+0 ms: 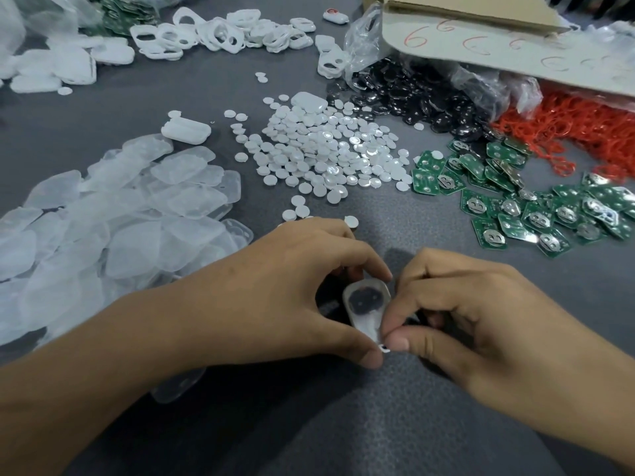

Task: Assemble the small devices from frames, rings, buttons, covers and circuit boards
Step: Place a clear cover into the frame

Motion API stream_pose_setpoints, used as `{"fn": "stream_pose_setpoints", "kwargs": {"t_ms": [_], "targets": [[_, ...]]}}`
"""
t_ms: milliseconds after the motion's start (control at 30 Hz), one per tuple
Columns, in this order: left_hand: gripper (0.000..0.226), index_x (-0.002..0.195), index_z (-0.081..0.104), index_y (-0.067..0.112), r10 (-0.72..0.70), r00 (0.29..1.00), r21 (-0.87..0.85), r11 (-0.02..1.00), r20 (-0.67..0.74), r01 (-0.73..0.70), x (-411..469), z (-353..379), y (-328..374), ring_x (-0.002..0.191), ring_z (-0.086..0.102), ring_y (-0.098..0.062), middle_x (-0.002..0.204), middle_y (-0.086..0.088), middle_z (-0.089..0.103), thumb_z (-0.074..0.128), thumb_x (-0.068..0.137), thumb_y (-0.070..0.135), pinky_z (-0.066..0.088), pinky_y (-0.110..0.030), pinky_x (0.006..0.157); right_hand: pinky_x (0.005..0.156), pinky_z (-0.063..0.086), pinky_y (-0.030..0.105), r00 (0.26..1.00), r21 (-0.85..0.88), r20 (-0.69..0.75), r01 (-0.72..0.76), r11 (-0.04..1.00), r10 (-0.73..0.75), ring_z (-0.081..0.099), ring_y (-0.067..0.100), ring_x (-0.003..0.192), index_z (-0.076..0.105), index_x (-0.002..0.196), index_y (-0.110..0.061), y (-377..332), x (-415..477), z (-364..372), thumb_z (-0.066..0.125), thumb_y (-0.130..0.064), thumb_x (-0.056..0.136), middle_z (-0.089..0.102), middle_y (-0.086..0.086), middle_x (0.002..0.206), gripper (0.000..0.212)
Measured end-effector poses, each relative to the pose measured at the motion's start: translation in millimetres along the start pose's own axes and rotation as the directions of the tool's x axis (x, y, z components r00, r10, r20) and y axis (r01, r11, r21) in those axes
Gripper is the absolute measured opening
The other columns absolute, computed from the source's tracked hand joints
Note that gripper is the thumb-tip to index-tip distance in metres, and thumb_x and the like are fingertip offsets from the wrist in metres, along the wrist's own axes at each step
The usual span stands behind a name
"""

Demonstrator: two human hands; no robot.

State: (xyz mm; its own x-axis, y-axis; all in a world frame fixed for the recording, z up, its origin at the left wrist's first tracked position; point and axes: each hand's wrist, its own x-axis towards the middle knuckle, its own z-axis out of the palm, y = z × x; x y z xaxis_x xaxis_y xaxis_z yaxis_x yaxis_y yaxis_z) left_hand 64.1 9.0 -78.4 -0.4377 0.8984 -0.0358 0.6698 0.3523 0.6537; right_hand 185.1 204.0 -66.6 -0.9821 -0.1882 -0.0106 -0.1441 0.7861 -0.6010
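A small translucent device shell (366, 309) with a dark round part showing inside is pinched between both hands just above the dark table. My left hand (281, 286) grips its left side and lower corner with thumb and forefinger. My right hand (474, 321) presses thumb and forefinger on its right edge. Around them lie the parts: translucent covers (113, 218) at the left, white round buttons (323, 156) in the middle, green circuit boards (515, 204) at the right, red rings (577, 139), black buttons (412, 97) and white frames (213, 32) farther back.
A tilted cardboard box (488, 39) with red writing stands at the back right over a plastic bag. A white case (186, 129) lies beside the covers. One loose cover (178, 386) lies partly hidden under my left forearm.
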Motion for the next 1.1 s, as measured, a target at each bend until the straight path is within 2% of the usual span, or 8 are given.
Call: {"fn": "stream_pose_setpoints", "kwargs": {"t_ms": [200,367,500,633,733,867,1000,1100], "targets": [[0.066,0.118,0.066,0.046,-0.005,1.0,-0.005,1.0,0.002,0.005,0.3,0.0,-1.9,0.106,0.053,0.005,0.104,0.023,0.057,0.084,0.06,0.07,0.04,-0.011,0.081,0.062,0.045,0.019,0.999,-0.045,-0.053,-0.003,0.999,0.001,0.062,0.009,0.075,0.07,0.086,-0.038,-0.6,-1.2,-3.1,0.078,-0.029,0.084,0.061,-0.014,0.091,0.012],[0.065,0.117,0.067,0.045,-0.001,1.0,-0.013,1.0,-0.012,0.001,0.7,1.2,-2.2,0.105,0.055,0.002,0.102,0.022,0.058,0.085,0.059,0.068,0.041,-0.012,0.08,0.068,0.044,0.017,1.0,-0.123,-0.017,0.003,0.992,-0.005,0.058,0.001,0.083,0.064,0.083,-0.034,0.4,-1.2,1.2,0.075,-0.012,0.086,0.055,-0.019,0.09,0.025],[0.066,0.117,0.069,0.043,0.015,1.0,-0.005,1.0,-0.009,-0.015,1.5,0.7,-2.4,0.102,0.054,0.003,0.102,0.02,0.058,0.087,0.058,0.067,0.039,-0.009,0.079,0.069,0.042,0.016,1.0,-0.114,-0.003,0.018,0.993,-0.019,0.057,0.0,0.084,0.06,0.086,-0.037,-1.8,-1.8,2.2,0.068,-0.02,0.091,0.053,-0.019,0.093,0.02],[0.066,0.116,0.069,0.043,0.02,1.0,0.002,1.0,-0.006,-0.02,2.6,0.3,-3.1,0.101,0.055,0.001,0.101,0.02,0.059,0.086,0.057,0.068,0.042,-0.014,0.079,0.068,0.041,0.014,0.988,-0.126,-0.15,0.001,0.992,-0.02,0.057,0.002,0.078,0.063,0.093,-0.038,-3.2,0.1,4.7,0.073,-0.037,0.088,0.053,-0.018,0.088,0.011],[0.066,0.114,0.069,0.041,0.025,0.999,0.006,1.0,-0.021,-0.025,2.7,0.8,-3.4,0.1,0.055,0.001,0.098,0.02,0.059,0.085,0.056,0.069,0.042,-0.014,0.077,0.065,0.041,0.015,0.983,-0.15,-0.184,-0.024,0.988,-0.004,0.057,0.001,0.074,0.066,0.093,-0.037,-2.8,0.4,9.4,0.076,-0.035,0.085,0.054,-0.019,0.087,0.013],[0.063,0.106,0.07,0.038,0.035,0.998,0.011,0.999,-0.048,-0.034,2.9,1.0,-3.1,0.094,0.055,-0.001,0.09,0.019,0.058,0.087,0.053,0.067,0.041,-0.012,0.074,0.061,0.044,0.015,0.977,-0.039,-0.214,-0.032,0.999,0.023,0.061,0.008,0.069,0.073,0.093,-0.035,-1.9,2.0,11.0,0.079,-0.032,0.085,0.063,-0.016,0.084,0.01],[0.063,0.1,0.066,0.037,0.037,0.997,0.036,0.999,-0.068,-0.035,2.8,0.3,-2.3,0.088,0.054,0.001,0.083,0.02,0.054,0.088,0.051,0.069,0.038,-0.009,0.071,0.064,0.057,0.039,0.939,0.245,-0.293,-0.108,0.963,0.18,0.065,0.021,0.066,0.07,0.096,-0.026,2.8,3.3,11.2,0.075,-0.028,0.081,0.071,-0.004,0.081,0.016],[0.062,0.095,0.065,0.036,0.041,0.996,0.04,0.998,-0.081,-0.037,2.7,0.2,-1.6,0.085,0.054,0.0,0.08,0.019,0.054,0.089,0.049,0.069,0.038,-0.009,0.069,0.062,0.057,0.043,0.935,0.247,-0.286,-0.141,0.959,0.211,0.065,0.019,0.062,0.071,0.088,-0.026,1.5,5.8,17.3,0.072,-0.03,0.077,0.071,-0.002,0.076,0.011]]}}
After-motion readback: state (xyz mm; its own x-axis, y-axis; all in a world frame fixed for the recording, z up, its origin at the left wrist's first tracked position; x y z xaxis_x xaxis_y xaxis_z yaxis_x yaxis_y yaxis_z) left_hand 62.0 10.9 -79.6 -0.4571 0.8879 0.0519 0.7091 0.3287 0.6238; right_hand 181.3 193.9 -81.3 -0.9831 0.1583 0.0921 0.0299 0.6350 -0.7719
